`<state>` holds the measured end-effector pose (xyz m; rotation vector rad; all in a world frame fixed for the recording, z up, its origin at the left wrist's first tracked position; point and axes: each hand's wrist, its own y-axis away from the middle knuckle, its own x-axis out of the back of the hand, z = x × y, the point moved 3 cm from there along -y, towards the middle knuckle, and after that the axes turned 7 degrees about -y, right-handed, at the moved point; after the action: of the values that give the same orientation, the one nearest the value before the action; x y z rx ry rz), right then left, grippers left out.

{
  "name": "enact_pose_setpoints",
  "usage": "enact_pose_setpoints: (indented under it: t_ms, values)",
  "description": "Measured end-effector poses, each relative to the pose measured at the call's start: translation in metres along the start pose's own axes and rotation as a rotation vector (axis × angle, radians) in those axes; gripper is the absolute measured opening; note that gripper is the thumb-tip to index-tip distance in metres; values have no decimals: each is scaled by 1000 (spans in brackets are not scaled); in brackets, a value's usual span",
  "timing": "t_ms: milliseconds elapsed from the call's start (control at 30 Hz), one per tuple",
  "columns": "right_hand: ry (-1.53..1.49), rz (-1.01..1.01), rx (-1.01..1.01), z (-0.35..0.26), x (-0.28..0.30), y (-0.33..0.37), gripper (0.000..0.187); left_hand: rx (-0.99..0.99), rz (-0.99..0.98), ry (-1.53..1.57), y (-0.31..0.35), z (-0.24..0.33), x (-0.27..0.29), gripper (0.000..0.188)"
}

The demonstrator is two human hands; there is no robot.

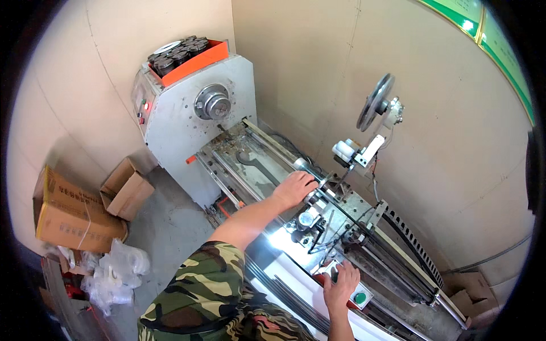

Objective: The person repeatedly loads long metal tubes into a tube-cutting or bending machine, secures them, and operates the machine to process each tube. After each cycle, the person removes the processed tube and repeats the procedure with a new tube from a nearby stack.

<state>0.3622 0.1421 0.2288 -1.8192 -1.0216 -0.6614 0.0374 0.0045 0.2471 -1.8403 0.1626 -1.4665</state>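
Note:
My left hand (294, 189) reaches across a long lathe-like machine, its fingers curled over a silver metal cylinder (302, 163) on the carriage. Just below that hand sits a round pressure gauge (306, 219) among black hoses. My right hand (343, 284) rests on a small control box (364, 294), thumb and fingers apart. A green push button (359, 298) shows beside its wrist; what lies under the fingertips is partly hidden. Farther up the bed lies a dark hook-shaped wrench (259, 165).
A grey headstock (170, 122) with a round chuck (213, 102) carries an orange tray (210, 55) of dark round parts. Above the carriage stands a disc wheel (375, 102). Cardboard boxes (77, 213) and clear plastic wrap (116, 273) lie at left. Dark rods (284, 294) run before me.

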Motion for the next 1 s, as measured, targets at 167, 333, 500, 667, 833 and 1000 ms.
enact_pose_setpoints:
  t_ms: [167, 333, 500, 667, 833, 1000]
  values:
    - [-80, 6, 106, 56, -1, 23, 35, 1, -50, -120, -1, 24, -3, 33]
    - [-170, -71, 111, 79, -9, 45, 36, 6, -91, -229, -2, 44, -11, 37]
    - [-113, -145, 198, 90, 9, 52, 51, 81, -122, -232, -4, 63, 4, 43]
    - [13, -280, 155, 95, 20, 50, 65, 108, -96, -197, -11, 71, -7, 44]
    - [-75, -352, 33, 116, 36, 5, 77, 80, -24, -198, -11, 61, 0, 43]
    - [167, 115, 45, 158, 55, -51, 80, 86, -75, -187, -13, 61, 4, 35]
